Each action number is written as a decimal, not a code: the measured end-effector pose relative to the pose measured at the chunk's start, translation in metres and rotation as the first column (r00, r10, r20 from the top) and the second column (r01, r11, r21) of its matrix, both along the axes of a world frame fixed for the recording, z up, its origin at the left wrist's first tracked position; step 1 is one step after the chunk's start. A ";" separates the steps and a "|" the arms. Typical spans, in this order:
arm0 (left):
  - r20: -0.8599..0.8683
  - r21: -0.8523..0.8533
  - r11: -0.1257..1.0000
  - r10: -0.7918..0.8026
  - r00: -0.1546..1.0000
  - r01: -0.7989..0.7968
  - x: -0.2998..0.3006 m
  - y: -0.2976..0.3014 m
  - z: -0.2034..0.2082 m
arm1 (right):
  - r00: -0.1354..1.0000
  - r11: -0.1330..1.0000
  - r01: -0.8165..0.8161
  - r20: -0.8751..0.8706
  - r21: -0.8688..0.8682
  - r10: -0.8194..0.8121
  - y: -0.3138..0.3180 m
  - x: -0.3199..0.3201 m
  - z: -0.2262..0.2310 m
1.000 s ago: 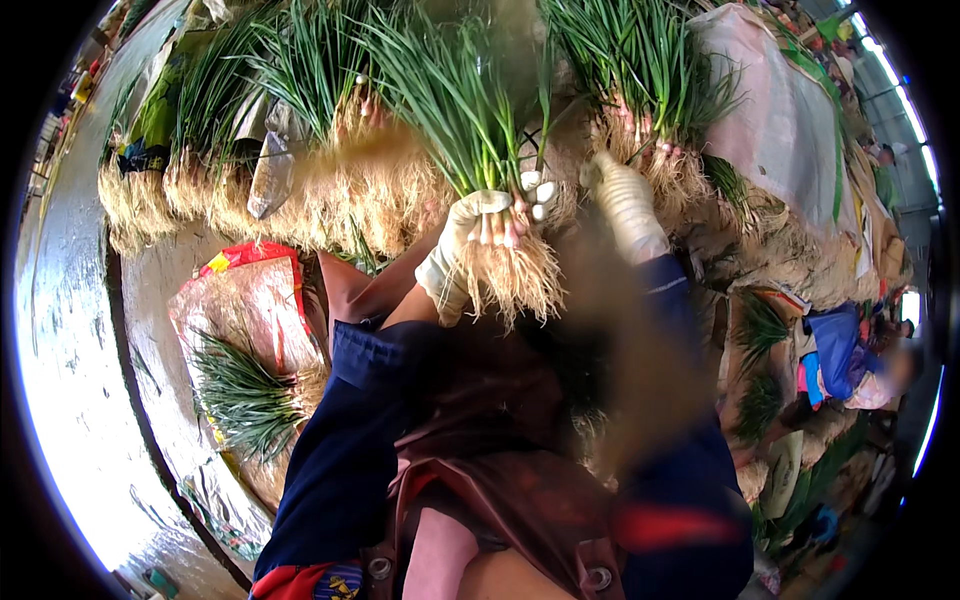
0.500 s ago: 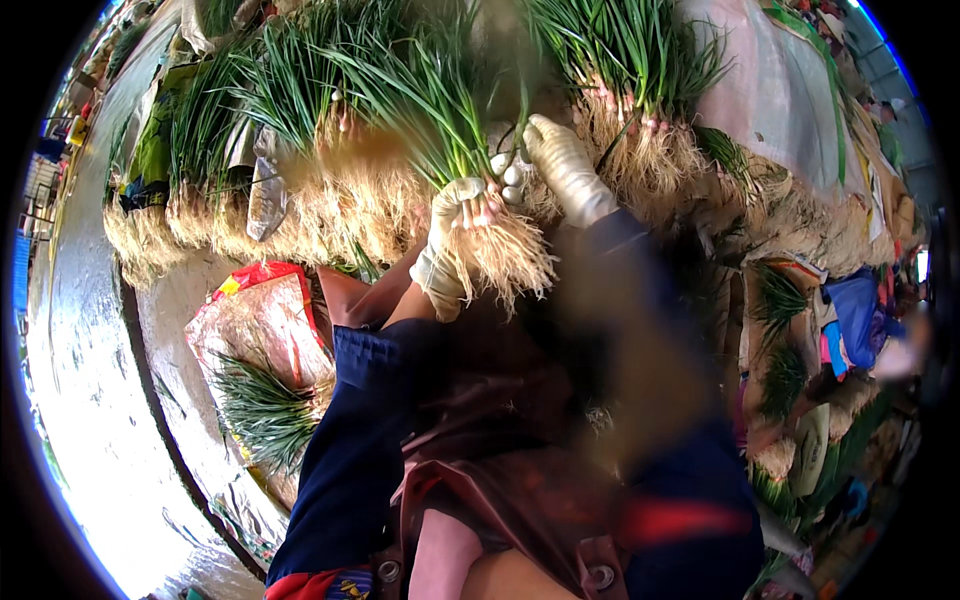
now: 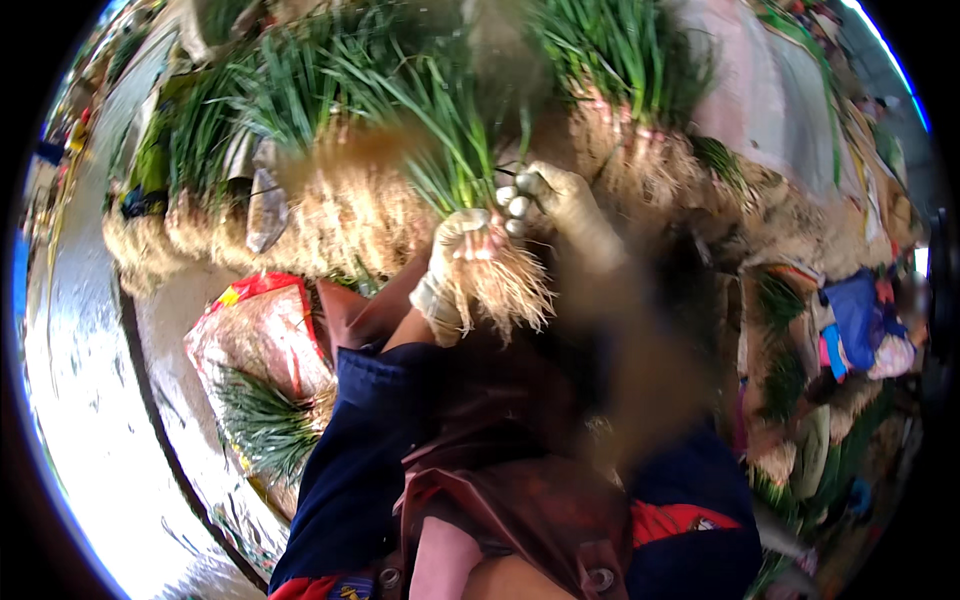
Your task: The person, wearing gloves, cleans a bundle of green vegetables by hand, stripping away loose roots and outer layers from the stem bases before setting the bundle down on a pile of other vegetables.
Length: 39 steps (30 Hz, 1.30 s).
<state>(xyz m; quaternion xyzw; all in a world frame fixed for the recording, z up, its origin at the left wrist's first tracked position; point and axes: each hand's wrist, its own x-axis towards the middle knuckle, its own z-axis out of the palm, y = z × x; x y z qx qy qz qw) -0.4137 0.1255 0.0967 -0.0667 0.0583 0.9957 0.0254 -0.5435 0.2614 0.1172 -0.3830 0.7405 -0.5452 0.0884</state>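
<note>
My left hand [image 3: 448,262], in a pale glove, is closed around a bunch of spring onions [image 3: 462,165]. Its green leaves point up and away; the pinkish bulbs and long straw-coloured roots hang below my fingers. Just right of the bunch is my right hand [image 3: 565,208], also gloved, with its fingers curled and the tips whitish. A thin dark strand [image 3: 508,172] runs from the leaf bases to these fingers, which appear to pinch it. Motion blur and a dark smear across the view hide part of my right wrist and forearm.
More spring onions [image 3: 285,100] lie in a row at the far side, roots toward me, with another pile [image 3: 630,60] right of centre. A red-edged plastic bag [image 3: 262,330] and a small bunch [image 3: 262,415] lie left. Pale sacking [image 3: 770,95] covers the far right; another person [image 3: 880,330] is beyond.
Both my hands and the held bunch sit a little lower in the view. My right hand has come down beside the leaf bases, its fingers more curled. The left grip stays the same.
</note>
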 end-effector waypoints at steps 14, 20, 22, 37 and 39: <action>-0.018 -0.201 0.964 -0.180 0.984 0.173 -0.011 -0.012 -0.043 | 0.700 0.521 0.707 -0.366 0.478 -0.613 0.077 -0.061 0.079; -0.044 -0.237 0.960 -0.167 0.985 0.152 -0.013 -0.010 -0.019 | 0.909 0.272 0.278 -0.161 0.921 -0.385 0.033 -0.100 0.118; -0.057 -0.307 0.938 -0.189 0.980 0.163 -0.010 -0.015 -0.011 | 0.928 0.703 0.182 0.117 0.687 -0.354 0.054 -0.108 0.071; 0.083 -0.542 0.812 -0.204 0.975 0.216 -0.012 0.005 0.005 | 0.906 0.589 0.397 -0.404 0.704 -0.127 0.000 0.015 0.049; 0.130 -0.439 0.871 -0.182 0.975 0.221 -0.014 0.007 0.017 | 0.890 0.593 0.446 -0.403 0.671 -0.214 -0.008 0.013 0.050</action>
